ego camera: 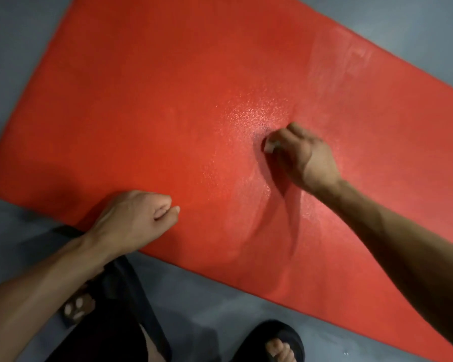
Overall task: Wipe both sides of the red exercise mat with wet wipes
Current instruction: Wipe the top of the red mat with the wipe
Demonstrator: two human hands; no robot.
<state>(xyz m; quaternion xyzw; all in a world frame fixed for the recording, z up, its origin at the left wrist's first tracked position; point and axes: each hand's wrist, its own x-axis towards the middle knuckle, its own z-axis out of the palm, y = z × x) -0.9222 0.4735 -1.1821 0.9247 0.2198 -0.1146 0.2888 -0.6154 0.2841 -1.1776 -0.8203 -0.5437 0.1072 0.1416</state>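
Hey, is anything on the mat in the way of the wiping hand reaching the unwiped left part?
Nothing visible. The right hand presses a wipe mid-mat; only the left hand rests at the near edge, clear of most of the dry area.

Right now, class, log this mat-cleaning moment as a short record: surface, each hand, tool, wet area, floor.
surface: red exercise mat, lying flat
right hand: right hand fisted around a wet wipe, pressing it on the mat
left hand: left hand loosely closed, resting near the mat's near edge
wet area: sheen around and beyond the wipe
floor: grey floor
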